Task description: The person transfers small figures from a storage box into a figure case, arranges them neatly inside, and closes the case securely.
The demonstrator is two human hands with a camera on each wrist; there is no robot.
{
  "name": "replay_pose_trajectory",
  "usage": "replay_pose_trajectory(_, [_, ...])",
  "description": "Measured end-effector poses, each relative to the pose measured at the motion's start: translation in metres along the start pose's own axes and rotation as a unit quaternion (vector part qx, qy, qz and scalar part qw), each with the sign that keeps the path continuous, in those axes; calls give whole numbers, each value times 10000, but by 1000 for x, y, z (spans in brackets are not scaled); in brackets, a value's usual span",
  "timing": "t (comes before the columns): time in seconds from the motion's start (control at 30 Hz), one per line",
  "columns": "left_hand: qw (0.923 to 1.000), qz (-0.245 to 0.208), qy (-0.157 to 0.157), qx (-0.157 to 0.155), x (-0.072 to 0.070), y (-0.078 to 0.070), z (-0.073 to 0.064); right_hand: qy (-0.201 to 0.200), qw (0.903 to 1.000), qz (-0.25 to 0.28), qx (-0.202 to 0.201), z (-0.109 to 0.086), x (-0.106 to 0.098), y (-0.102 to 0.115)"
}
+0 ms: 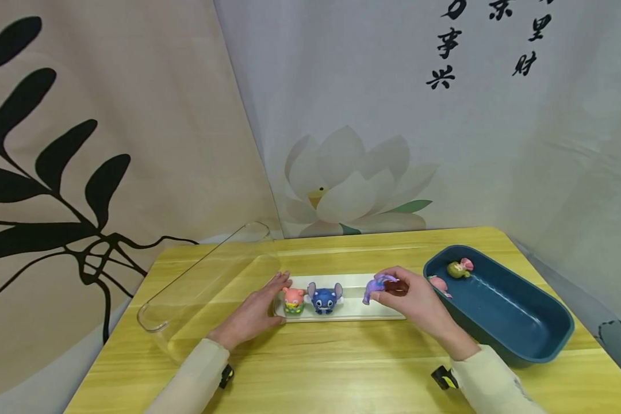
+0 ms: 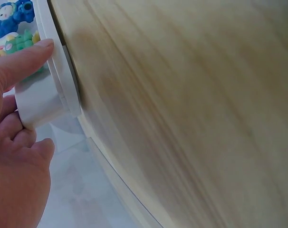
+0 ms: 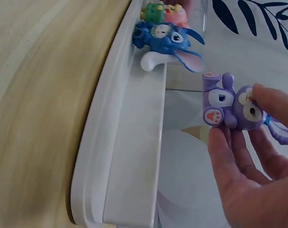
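Note:
My right hand (image 1: 419, 299) pinches a purple rabbit figurine (image 3: 225, 102) between thumb and fingers, above the right part of a white stepped display base (image 1: 359, 311). In the right wrist view the figurine is apart from the base. At the base's left end, my left hand (image 1: 253, 313) grips it, the thumb (image 2: 37, 54) lying over its front edge and other fingers round the end. On the base near that hand stand a pink-and-green figurine (image 1: 293, 300) and, beside it, a blue big-eared figurine (image 1: 324, 299).
A clear curved cover (image 1: 207, 282) lies on the wooden table (image 1: 331, 368) at the left. Over at the right, a dark blue basin (image 1: 517, 305) holds a figurine with a pink bow (image 1: 459, 268) and a pink figurine (image 1: 439, 284). Printed cloth hangs behind the table.

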State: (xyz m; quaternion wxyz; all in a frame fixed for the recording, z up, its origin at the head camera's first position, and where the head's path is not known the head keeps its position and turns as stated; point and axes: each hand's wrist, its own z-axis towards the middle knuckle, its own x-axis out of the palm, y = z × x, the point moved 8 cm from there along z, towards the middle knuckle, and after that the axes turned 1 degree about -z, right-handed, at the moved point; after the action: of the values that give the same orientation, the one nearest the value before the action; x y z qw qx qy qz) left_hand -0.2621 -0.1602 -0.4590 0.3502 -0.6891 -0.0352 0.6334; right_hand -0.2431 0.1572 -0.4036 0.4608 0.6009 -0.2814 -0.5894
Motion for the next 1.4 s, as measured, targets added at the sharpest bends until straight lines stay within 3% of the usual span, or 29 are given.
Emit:
replay_pose_trajectory(0.2, [10000,12,15,32,0,0,1,46,9999,20,128,8,13,-4])
replay_pose_trajectory(0.47, [9999,-56,16,103,0,0,2,177,9997,-157,-22,15,27,-6])
replay_pose_trajectory(1.4, [9998,-128,-25,119,0,-1,0,26,9964,-790,318,26,50,-27])
